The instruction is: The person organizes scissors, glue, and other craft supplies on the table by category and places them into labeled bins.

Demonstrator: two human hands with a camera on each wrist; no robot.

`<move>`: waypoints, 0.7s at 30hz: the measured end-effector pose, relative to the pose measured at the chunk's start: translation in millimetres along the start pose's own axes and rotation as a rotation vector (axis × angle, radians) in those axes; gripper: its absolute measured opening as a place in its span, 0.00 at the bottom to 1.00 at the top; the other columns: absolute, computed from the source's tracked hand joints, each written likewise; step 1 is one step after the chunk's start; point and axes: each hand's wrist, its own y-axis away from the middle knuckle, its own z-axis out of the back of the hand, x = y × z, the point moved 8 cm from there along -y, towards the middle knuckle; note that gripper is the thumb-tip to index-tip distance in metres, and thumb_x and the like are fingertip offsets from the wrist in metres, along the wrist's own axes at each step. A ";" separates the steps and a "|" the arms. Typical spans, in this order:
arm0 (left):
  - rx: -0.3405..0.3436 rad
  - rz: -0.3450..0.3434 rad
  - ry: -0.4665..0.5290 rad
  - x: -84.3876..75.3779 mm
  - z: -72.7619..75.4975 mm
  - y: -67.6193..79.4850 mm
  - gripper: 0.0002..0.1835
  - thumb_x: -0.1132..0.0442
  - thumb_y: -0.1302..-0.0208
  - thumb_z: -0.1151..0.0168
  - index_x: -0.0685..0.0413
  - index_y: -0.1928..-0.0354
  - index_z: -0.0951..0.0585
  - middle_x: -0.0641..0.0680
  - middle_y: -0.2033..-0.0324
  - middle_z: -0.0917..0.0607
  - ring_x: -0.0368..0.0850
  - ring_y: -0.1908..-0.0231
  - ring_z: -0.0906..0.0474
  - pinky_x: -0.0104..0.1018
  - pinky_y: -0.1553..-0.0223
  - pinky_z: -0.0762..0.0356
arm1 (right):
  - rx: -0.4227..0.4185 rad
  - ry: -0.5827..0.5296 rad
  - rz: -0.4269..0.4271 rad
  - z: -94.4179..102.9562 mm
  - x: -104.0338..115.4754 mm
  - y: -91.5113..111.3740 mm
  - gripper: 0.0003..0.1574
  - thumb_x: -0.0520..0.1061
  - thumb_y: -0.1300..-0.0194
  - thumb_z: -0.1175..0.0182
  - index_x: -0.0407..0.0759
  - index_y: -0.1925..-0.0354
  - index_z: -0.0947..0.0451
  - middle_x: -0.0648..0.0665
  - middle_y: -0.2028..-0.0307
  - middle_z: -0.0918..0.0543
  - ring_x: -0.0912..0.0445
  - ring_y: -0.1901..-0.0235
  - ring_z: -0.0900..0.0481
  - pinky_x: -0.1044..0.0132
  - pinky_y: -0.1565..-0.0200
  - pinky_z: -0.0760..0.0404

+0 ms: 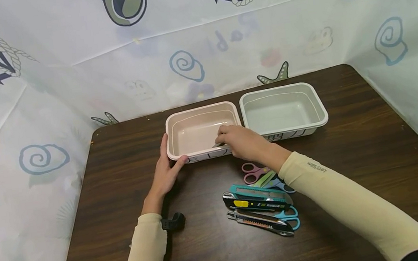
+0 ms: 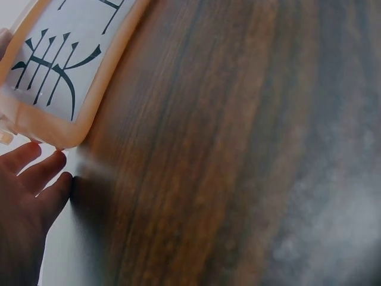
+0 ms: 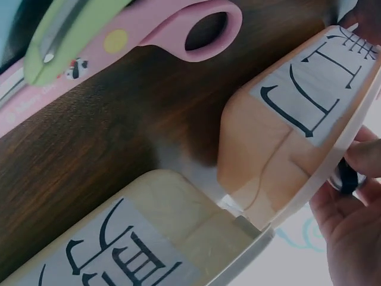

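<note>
My left hand (image 1: 164, 174) lies against the left end of a pink plastic bin (image 1: 186, 112), thumb at its front wall and fingers along its side. In the left wrist view, the fingers (image 2: 50, 173) look fairly straight and touch the bin's end. My right hand (image 1: 244, 143) reaches over the front rim into this bin. Between thumb and fingers it pinches a small dark and silver object (image 3: 346, 177), mostly hidden by the hand, so its kind cannot be told. A paper label (image 3: 318, 83) with black characters covers the bin's front.
A pale grey-green bin (image 1: 282, 111) stands right of the pink one. In front lie pink scissors (image 1: 251, 179), a green-handled tool (image 1: 265, 179), a teal utility knife (image 1: 255, 191), a black one with a yellow slider (image 1: 242, 203), a silver-black one (image 1: 259, 221) and light-blue scissors (image 1: 293, 212).
</note>
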 end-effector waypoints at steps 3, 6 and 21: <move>0.008 -0.009 0.001 -0.9 -2.3 -1.5 0.47 0.64 0.33 0.37 0.55 0.22 0.57 0.69 0.29 0.42 0.64 0.37 0.33 0.57 0.39 0.38 | 0.061 -0.025 -0.002 -4.4 -0.6 -0.3 0.24 0.26 0.38 0.46 0.38 0.46 0.19 0.43 0.51 0.22 0.50 0.50 0.23 0.62 0.49 0.24; 0.013 -0.018 -0.004 -1.7 -3.7 -2.6 0.47 0.64 0.33 0.37 0.56 0.22 0.57 0.69 0.29 0.42 0.64 0.37 0.33 0.57 0.39 0.38 | 0.100 -0.044 -0.020 -8.1 -3.2 -0.7 0.25 0.26 0.37 0.48 0.37 0.44 0.20 0.42 0.49 0.22 0.49 0.47 0.23 0.61 0.46 0.26; 0.000 -0.003 -0.030 0.9 1.0 2.3 0.47 0.63 0.33 0.38 0.58 0.22 0.58 0.69 0.29 0.41 0.63 0.37 0.33 0.58 0.40 0.38 | 0.155 -0.095 -0.029 -15.6 -4.6 -2.2 0.30 0.26 0.37 0.56 0.37 0.42 0.21 0.41 0.47 0.22 0.49 0.45 0.25 0.59 0.42 0.29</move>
